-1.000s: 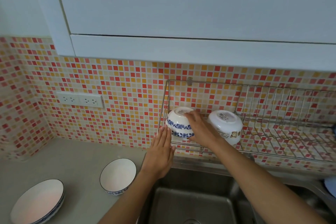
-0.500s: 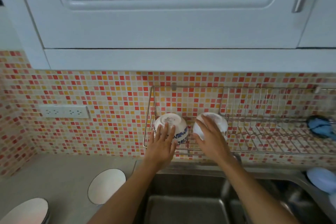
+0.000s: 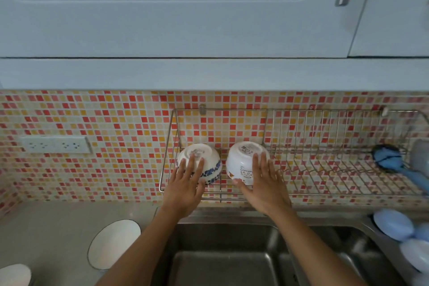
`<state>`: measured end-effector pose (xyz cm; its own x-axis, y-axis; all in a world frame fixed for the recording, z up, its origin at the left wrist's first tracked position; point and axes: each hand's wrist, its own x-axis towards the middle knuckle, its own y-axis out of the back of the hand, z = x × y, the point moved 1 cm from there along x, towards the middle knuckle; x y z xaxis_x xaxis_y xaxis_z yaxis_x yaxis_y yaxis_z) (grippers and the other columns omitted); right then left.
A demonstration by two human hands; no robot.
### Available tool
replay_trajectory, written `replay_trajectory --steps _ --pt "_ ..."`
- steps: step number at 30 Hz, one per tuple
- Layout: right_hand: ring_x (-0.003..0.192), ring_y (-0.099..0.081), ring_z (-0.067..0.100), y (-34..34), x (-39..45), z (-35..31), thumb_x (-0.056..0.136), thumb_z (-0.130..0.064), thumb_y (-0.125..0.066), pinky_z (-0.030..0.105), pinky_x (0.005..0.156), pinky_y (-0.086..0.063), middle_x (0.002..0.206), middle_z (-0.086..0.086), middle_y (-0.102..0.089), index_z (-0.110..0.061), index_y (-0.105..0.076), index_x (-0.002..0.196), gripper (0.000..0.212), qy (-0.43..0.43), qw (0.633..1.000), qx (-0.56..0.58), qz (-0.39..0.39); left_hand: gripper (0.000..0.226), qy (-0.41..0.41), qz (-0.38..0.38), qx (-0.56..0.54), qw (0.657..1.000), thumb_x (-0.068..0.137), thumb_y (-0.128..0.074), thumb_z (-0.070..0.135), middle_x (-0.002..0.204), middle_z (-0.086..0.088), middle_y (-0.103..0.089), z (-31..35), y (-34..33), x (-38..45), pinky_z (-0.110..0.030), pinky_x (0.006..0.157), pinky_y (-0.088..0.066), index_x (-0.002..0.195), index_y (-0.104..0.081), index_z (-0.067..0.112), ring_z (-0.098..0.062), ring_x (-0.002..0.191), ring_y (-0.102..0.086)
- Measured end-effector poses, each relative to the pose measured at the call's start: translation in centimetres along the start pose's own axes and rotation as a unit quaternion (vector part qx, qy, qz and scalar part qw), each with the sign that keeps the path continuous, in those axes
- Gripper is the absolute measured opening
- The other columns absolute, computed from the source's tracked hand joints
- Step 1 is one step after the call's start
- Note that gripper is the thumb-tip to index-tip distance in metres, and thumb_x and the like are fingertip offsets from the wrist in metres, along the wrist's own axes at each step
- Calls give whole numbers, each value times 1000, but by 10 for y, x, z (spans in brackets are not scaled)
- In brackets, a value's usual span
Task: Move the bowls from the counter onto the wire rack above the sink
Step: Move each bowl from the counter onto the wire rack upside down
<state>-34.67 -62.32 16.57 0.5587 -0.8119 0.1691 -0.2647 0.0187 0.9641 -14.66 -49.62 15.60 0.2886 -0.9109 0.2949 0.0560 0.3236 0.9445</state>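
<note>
Two bowls lie upside down at the left end of the wire rack (image 3: 325,169). The left one is a white bowl with a blue pattern (image 3: 209,162); my left hand (image 3: 185,186) rests flat on its front with fingers spread. The other is a plain white bowl (image 3: 243,158); my right hand (image 3: 264,186) lies flat against it, fingers straight. On the counter (image 3: 58,227) at the lower left stand a white bowl with a dark rim (image 3: 114,244) and part of a second bowl (image 3: 15,275) at the frame edge.
A steel sink (image 3: 227,260) lies below the rack. A blue brush (image 3: 390,162) sits at the rack's right end. Several pale blue dishes (image 3: 394,225) lie right of the sink. White cabinets (image 3: 185,18) hang overhead. A wall socket (image 3: 54,145) is at left.
My right hand left the blue-patterned bowl and went to the plain white bowl. My left hand came up onto the blue-patterned bowl. The view swung right and up.
</note>
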Motion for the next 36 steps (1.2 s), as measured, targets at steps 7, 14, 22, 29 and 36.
replay_trajectory --steps 7,14,22,29,36 --pt "149 14 32 0 -1 0 86 -77 -18 49 119 -11 157 6 31 -25 26 149 93 24 1000 -3 17 87 30 0 -10 999 72 28 69 154 0 30 1 -1 1 -41 121 1 144 27 21 -20 143 24" --pt "148 -19 29 -3 -10 -4 88 -68 -27 39 96 -52 164 8 -3 -34 -12 153 75 30 995 -15 97 77 67 -4 -4 998 78 7 65 155 -5 28 -1 -3 2 -44 121 -2 144 27 32 -29 147 10" --pt "132 -48 35 -7 -9 -4 84 -66 -29 46 73 -60 155 12 -35 -29 -40 146 73 21 994 -15 106 76 96 -17 -3 995 79 -1 66 158 -8 20 3 2 2 -48 118 -11 147 17 37 -31 147 2" --pt "115 -63 36 -10 -13 -5 93 -61 -17 49 71 -59 141 16 -52 -21 -52 140 71 42 991 -5 129 75 108 -4 6 994 77 8 65 158 -6 20 5 2 -1 -46 118 -9 145 21 36 -29 148 3" --pt "119 -60 35 -15 -14 -4 87 -57 -47 49 76 -58 142 15 -52 -18 -42 145 71 42 986 -9 161 77 119 43 -6 992 84 -2 63 159 -8 -10 6 -1 -5 -46 118 -19 148 -5 20 -27 145 -18"
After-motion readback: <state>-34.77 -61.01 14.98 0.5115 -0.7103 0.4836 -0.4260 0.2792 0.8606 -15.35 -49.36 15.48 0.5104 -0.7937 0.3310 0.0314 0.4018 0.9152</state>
